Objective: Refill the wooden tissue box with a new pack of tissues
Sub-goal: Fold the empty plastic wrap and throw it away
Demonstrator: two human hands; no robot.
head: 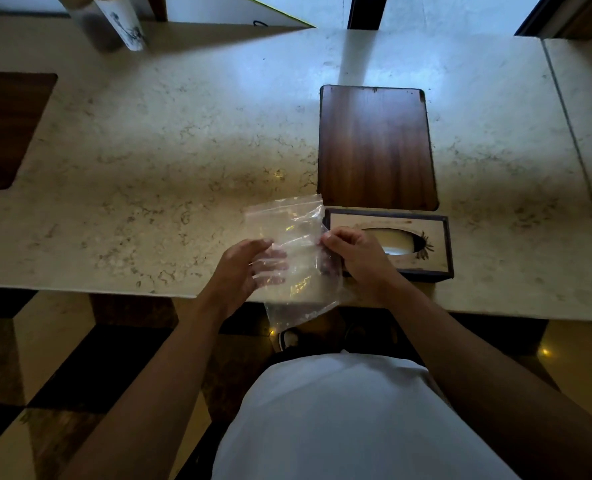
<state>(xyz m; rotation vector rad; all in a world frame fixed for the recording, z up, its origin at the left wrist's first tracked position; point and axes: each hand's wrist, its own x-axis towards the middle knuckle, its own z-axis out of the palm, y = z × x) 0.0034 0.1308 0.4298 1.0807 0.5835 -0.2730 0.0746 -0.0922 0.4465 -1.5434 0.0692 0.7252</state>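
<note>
Writing: none readable.
Box: your dark-rimmed wooden tissue box point(426, 247) lies on the beige marble desk point(149, 168), long axis left-right, oval slot up.
Bag: clear plastic zip bag point(294, 244), seal away from you.
Fingers: your left hand point(242, 268) and right hand point(353, 254) pinch the bag's sides.

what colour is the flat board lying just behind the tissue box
The flat rectangular wooden board is dark reddish-brown with vertical grain, seen best in the head view.

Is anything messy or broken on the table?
Nothing spilled or broken. The wooden tissue box sits straight beside the wooden board, whose far corners look chipped. Both hands hold a crinkled clear plastic bag.
</note>
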